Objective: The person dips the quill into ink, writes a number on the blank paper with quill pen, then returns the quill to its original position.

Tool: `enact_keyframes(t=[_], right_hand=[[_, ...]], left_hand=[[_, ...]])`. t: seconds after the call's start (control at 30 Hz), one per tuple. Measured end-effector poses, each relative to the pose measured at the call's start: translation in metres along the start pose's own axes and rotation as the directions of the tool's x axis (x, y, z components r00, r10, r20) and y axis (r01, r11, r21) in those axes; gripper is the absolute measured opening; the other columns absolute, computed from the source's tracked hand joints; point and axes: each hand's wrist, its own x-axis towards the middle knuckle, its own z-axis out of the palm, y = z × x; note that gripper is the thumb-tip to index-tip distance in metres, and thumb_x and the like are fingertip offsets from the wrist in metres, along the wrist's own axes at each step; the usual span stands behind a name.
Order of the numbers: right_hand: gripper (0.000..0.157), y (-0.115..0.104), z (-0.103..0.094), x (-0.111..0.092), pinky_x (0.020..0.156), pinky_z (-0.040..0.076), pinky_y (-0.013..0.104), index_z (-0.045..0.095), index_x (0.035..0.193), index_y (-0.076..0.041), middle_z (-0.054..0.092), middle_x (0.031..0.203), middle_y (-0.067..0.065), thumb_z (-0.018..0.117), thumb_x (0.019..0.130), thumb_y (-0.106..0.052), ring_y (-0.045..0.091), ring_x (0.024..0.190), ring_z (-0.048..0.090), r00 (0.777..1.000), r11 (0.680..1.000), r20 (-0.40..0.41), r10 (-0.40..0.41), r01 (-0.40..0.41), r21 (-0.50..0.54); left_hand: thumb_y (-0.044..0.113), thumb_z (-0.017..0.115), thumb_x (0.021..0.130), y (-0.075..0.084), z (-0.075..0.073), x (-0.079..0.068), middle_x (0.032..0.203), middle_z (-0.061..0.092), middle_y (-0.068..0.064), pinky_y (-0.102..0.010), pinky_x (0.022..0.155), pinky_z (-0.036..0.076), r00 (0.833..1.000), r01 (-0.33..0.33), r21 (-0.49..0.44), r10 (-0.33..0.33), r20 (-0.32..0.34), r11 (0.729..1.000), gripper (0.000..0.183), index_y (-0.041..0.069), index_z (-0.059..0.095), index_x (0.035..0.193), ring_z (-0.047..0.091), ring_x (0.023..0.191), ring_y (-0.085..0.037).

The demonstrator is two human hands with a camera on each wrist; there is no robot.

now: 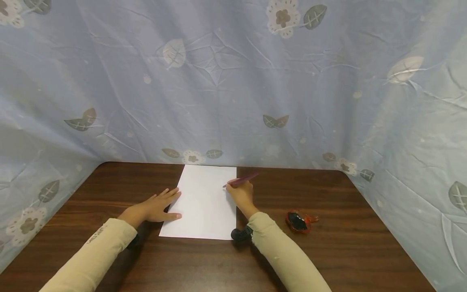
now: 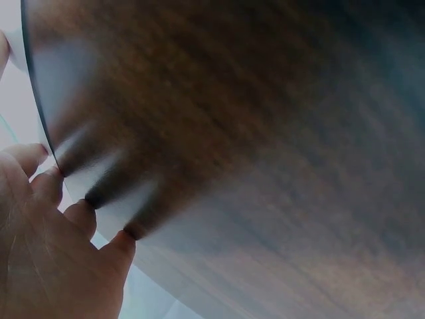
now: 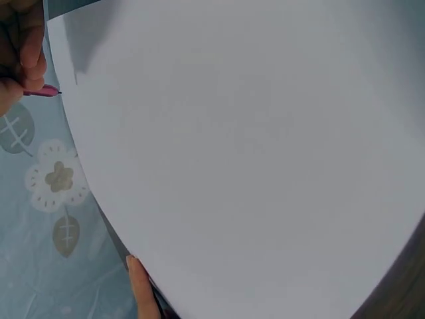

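A plain white sheet of paper lies on the dark wooden table, its far edge near the table's back. My left hand rests flat with fingers spread, the thumb and fingertips over the sheet's left edge. In the left wrist view the fingers of that hand touch the table by the paper. My right hand pinches a purple pen over the sheet's upper right side. The right wrist view shows the pen's tip close over the paper, which carries no visible marks.
To the right of the right forearm, a small red-and-black object lies on the wooden table. A pale blue cloth with leaves and flowers hangs behind the table and along both sides.
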Motion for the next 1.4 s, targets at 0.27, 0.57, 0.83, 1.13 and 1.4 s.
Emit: enact_keyframes(t=[0.27, 0.57, 0.83, 1.13, 1.4], right_hand=[[0.007, 0.0, -0.0013, 0.0002, 0.073, 0.053, 0.037, 0.076, 0.078, -0.013, 0.072, 0.08, 0.005, 0.07, 0.077, -0.016, 0.024, 0.075, 0.065, 0.999, 0.997, 0.012, 0.044, -0.043, -0.058], [0.008, -0.0004, -0.0031, 0.0, 0.076, 0.054, 0.039, 0.076, 0.077, -0.014, 0.072, 0.08, 0.004, 0.069, 0.077, -0.017, 0.026, 0.079, 0.067, 0.999, 0.995, 0.01, 0.05, -0.049, -0.083], [0.009, 0.001, -0.0015, -0.0004, 0.073, 0.054, 0.04, 0.075, 0.076, -0.013, 0.072, 0.079, 0.006, 0.07, 0.077, -0.02, 0.027, 0.076, 0.067, 0.998, 0.994, 0.005, 0.057, -0.057, -0.094], [0.011, -0.002, 0.0004, -0.0034, 0.07, 0.055, 0.039, 0.074, 0.076, -0.011, 0.072, 0.079, 0.009, 0.073, 0.075, -0.021, 0.025, 0.072, 0.066, 0.995, 0.993, 0.016, 0.093, -0.092, -0.071], [0.018, -0.0036, 0.0047, -0.006, 0.075, 0.055, 0.04, 0.074, 0.082, -0.006, 0.072, 0.081, 0.011, 0.075, 0.074, -0.022, 0.027, 0.074, 0.067, 0.995, 0.994, 0.015, 0.101, -0.1, -0.044]], left_hand=[[0.053, 0.06, 0.089, -0.0007, 0.0007, 0.0001, 0.157, 0.016, -0.024, -0.071, 0.107, 0.009, 1.0, 0.0, 0.004, 0.0, 0.001, 1.0, 0.088, 0.0, 0.024, 0.15, 0.009, 0.142, -0.05], [0.053, 0.059, 0.089, -0.0015, 0.0006, 0.0016, 0.157, 0.016, -0.024, -0.071, 0.106, 0.008, 1.0, -0.006, 0.0, 0.006, -0.007, 1.0, 0.089, 0.0, 0.024, 0.15, 0.008, 0.142, -0.05], [0.053, 0.06, 0.089, -0.0019, 0.0014, 0.0011, 0.156, 0.016, -0.024, -0.072, 0.106, 0.008, 1.0, -0.009, -0.009, 0.009, -0.01, 1.0, 0.089, -0.001, 0.024, 0.15, 0.009, 0.141, -0.051], [0.054, 0.059, 0.089, -0.0025, 0.0025, 0.0002, 0.156, 0.016, -0.025, -0.072, 0.106, 0.008, 1.0, -0.013, -0.014, 0.013, -0.011, 1.0, 0.089, -0.001, 0.023, 0.15, 0.008, 0.141, -0.051], [0.055, 0.058, 0.089, -0.0033, 0.0021, 0.0026, 0.157, 0.015, -0.023, -0.071, 0.106, 0.008, 1.0, -0.005, 0.0, 0.005, -0.003, 1.0, 0.089, 0.0, 0.023, 0.151, 0.008, 0.142, -0.05]])
